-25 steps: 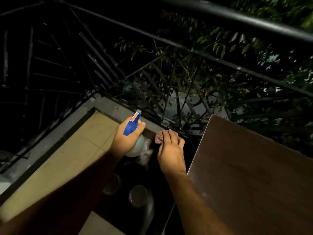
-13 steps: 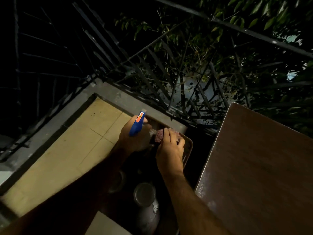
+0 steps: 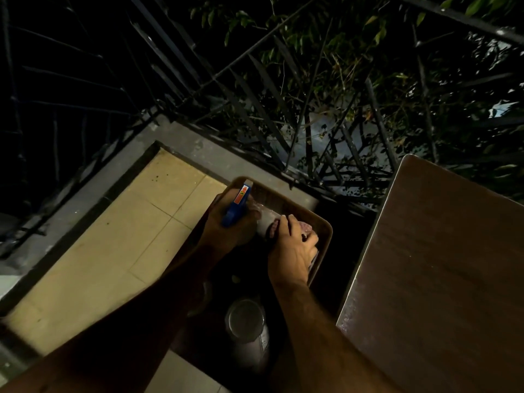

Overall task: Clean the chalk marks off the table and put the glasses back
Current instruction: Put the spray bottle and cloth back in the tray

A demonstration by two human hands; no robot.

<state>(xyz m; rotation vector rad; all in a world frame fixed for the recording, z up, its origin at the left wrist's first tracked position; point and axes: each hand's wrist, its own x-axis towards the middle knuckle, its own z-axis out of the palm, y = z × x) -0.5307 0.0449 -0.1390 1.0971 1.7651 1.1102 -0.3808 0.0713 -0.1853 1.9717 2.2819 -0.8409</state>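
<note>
Left hand point(image 3: 229, 222) grips spray bottle point(image 3: 236, 207) over tray point(image 3: 323, 222); right hand point(image 3: 293, 251) beside it clutches cloth point(image 3: 306, 228).

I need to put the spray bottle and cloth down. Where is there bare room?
The brown table top on the right looks bare. The tiled floor between ledge and tray is free. The tray is crowded: both hands, spray bottle, cloth, glass.
</note>
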